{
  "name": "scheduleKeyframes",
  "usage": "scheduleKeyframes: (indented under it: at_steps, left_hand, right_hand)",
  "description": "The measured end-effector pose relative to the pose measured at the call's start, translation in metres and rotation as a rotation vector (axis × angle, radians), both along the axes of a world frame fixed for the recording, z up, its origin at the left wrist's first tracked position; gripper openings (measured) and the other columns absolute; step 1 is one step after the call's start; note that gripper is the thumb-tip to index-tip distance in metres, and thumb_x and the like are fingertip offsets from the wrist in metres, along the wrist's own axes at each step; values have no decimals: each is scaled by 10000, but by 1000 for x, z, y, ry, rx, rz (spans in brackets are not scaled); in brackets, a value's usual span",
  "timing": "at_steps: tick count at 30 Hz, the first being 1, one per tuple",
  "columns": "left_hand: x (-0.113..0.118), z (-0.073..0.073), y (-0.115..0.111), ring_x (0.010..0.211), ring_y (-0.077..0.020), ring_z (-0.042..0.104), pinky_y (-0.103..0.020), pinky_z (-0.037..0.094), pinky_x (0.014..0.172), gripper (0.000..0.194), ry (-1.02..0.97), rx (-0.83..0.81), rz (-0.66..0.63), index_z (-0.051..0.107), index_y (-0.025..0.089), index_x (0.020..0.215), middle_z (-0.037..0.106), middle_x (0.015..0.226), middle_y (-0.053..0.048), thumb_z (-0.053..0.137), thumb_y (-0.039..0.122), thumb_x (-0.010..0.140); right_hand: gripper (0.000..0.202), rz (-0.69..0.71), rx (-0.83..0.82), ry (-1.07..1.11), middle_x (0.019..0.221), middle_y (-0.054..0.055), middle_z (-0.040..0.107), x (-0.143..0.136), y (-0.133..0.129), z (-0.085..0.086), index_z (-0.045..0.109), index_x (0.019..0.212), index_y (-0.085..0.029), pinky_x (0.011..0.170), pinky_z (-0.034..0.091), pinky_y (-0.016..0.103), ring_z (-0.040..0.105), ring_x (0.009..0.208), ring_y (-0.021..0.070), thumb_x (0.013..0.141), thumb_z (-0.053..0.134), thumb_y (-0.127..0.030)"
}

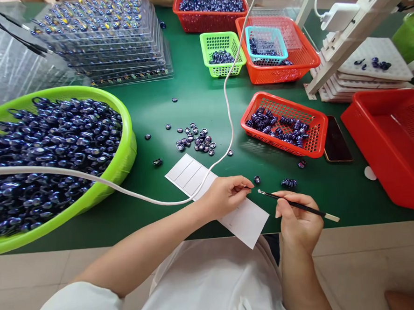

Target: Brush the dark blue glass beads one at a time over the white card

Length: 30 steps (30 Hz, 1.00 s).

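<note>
My left hand (227, 198) is closed in a pinch above a white sheet of paper (248, 220). A small dark piece shows at its fingertips, too small to name. Held like a pen in my right hand (300, 219) is a thin black stick (301, 206) with pale ends. Its left tip points at the left fingertips, a small gap apart. Close by on the green table lie a small dark shiny piece (256, 179) and a ridged row of such pieces (289, 182). Beyond the paper, several glossy dark blue caps (201, 140) lie scattered.
A big green basket (130, 131) of dark looped parts stands at left. A red basket (249, 106) holds ridged rows, with a phone (336, 140) beside it. Stacked clear trays (134, 61) stand behind. A white cable (229, 107) crosses the table. At right sits a red bin (378, 154).
</note>
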<state>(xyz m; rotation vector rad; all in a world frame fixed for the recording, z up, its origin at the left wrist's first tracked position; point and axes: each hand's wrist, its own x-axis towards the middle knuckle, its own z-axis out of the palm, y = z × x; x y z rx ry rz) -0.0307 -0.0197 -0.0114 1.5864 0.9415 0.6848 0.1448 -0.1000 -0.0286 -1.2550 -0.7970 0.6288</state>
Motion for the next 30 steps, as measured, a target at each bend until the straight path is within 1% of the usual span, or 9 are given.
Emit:
scheduleKeyframes:
  at_steps: [3, 6, 8, 10, 14, 18, 25, 30]
  left_hand:
    - [0, -2, 1, 660, -132, 662, -213, 537, 617, 187, -5, -49, -3, 760, 169, 989, 767, 817, -35, 622, 207, 869]
    - [-1, -5, 2, 714, -153, 698, -231, 566, 662, 215, -12, -111, 1, 771, 170, 1022, 784, 865, -42, 702, 219, 824]
    - [-1, -6, 2, 727, -154, 704, -234, 574, 681, 243, 0, -123, 2, 771, 173, 1040, 783, 869, -39, 727, 207, 804]
    - [0, -7, 1, 711, -149, 698, -232, 573, 677, 252, 32, -86, 5, 772, 174, 1048, 775, 850, -36, 734, 198, 800]
    - [1, -7, -1, 674, -142, 682, -231, 564, 649, 240, 116, 69, 6, 773, 155, 1038, 752, 817, -44, 739, 202, 805]
    - [1, -8, -2, 665, -144, 683, -236, 562, 648, 236, 147, 177, -2, 765, 139, 1037, 743, 808, -51, 740, 191, 808]
    - [1, -9, -2, 668, -143, 686, -232, 562, 652, 229, 150, 221, -13, 759, 134, 1033, 745, 812, -53, 739, 195, 813]
    - [1, -8, -2, 655, -134, 682, -225, 562, 650, 224, 160, 238, -18, 758, 149, 1030, 744, 803, -38, 745, 199, 812]
  right_hand:
    - [159, 1, -8, -18, 844, 48, 761, 0, 0, 0, 646, 829, -199, 406, 439, 240, 630, 532, 128, 768, 792, -185]
    - [159, 0, -16, -30, 847, 51, 759, 0, 1, 1, 643, 842, -201, 412, 446, 241, 653, 561, 142, 780, 789, -192]
    - [156, 2, -20, -41, 850, 51, 759, -1, 0, 1, 640, 848, -204, 415, 447, 241, 666, 578, 150, 790, 784, -195]
    - [150, 15, -27, -58, 860, 55, 760, -1, -2, 2, 640, 855, -207, 427, 459, 247, 682, 607, 161, 801, 779, -195]
    - [120, 68, -19, -136, 898, 69, 765, -3, -6, 2, 659, 874, -211, 484, 523, 272, 722, 715, 192, 822, 758, -164]
    - [114, 102, -8, -231, 907, 66, 767, -6, -8, 0, 674, 897, -222, 506, 569, 282, 740, 790, 209, 835, 740, -152]
    - [146, 167, -16, -326, 941, 59, 769, -5, -8, -1, 675, 932, -232, 631, 629, 316, 748, 861, 206, 851, 721, -120]
    - [159, 191, -20, -384, 962, 56, 772, -2, -9, -5, 676, 950, -230, 577, 619, 285, 748, 853, 200, 850, 722, -116]
